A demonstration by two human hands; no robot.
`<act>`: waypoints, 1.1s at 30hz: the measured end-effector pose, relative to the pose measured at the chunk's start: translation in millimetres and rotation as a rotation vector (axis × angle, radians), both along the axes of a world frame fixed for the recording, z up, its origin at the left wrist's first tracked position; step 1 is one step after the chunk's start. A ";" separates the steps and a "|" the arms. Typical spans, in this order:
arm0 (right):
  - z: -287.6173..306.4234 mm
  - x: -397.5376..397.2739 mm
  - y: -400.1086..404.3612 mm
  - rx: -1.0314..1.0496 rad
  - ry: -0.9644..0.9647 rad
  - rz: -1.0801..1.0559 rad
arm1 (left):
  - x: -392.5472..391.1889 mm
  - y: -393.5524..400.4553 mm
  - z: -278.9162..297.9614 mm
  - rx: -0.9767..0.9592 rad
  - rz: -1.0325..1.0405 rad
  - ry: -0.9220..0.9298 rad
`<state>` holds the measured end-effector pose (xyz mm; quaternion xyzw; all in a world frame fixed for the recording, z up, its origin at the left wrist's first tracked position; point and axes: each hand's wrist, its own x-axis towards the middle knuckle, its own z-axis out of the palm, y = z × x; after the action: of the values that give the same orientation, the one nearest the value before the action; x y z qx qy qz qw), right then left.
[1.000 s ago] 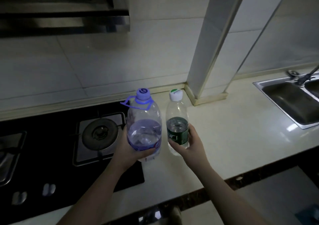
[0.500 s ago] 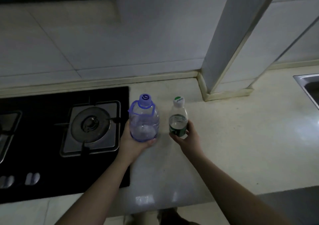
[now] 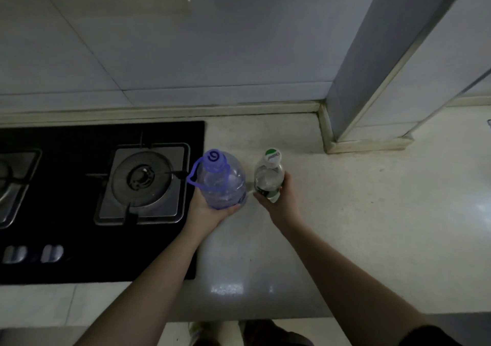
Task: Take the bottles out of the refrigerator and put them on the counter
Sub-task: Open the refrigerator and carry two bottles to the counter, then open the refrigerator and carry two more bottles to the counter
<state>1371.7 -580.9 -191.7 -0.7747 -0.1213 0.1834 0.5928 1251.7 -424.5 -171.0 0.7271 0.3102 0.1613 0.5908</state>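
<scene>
A wide clear bottle with a purple cap and purple carry strap (image 3: pixel 221 181) stands upright at the counter's (image 3: pixel 358 226) left part, right beside the hob. My left hand (image 3: pixel 210 209) grips its lower body from the near side. To its right a slim clear bottle with a green label and a white-and-green cap (image 3: pixel 268 177) is upright too, held around its lower half by my right hand (image 3: pixel 280 199). A small gap separates the two bottles. Whether their bases touch the counter cannot be told.
A black gas hob (image 3: pixel 101 199) with a round burner (image 3: pixel 142 177) fills the left; two knobs (image 3: pixel 32 253) sit near its front edge. A tiled column (image 3: pixel 377 67) juts out at the back right. The tiled wall runs behind.
The view has tilted down and come closer; the sink has left the frame. Both bottles have gone lower over the counter, still in the same hands' grip.
</scene>
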 end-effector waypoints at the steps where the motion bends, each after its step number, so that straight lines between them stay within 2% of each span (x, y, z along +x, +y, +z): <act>1: -1.2 0.1 -0.7 -0.014 0.005 0.009 | 0.3 0.7 -1.3 -0.001 0.000 0.012; 7: -0.6 1.6 -4.6 -0.104 -0.030 0.045 | 2.8 9.5 -6.2 0.054 -0.033 0.084; 15: 22.2 2.0 -9.3 -0.334 -0.169 0.104 | 10.0 13.4 -3.4 0.061 -0.057 0.136; 20: 25.7 -20.1 -34.5 -0.478 -0.114 0.052 | -37.6 1.8 3.7 0.279 -0.071 0.258; 24: 21.7 -50.5 -66.8 -0.552 -0.304 0.105 | -75.8 -12.6 11.6 0.461 -0.067 0.424; 28: 26.8 -79.8 -75.5 -0.586 -0.388 0.200 | -113.0 -22.0 28.1 0.730 -0.122 0.460; 33: 38.1 -113.7 -65.3 -0.586 -0.578 0.372 | -160.3 -32.4 43.1 0.858 -0.141 0.576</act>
<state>1258.0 -646.2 -153.6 -0.8942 -0.3623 0.0896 0.2473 1091.4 -456.9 -127.9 0.9379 0.3164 0.0270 0.1395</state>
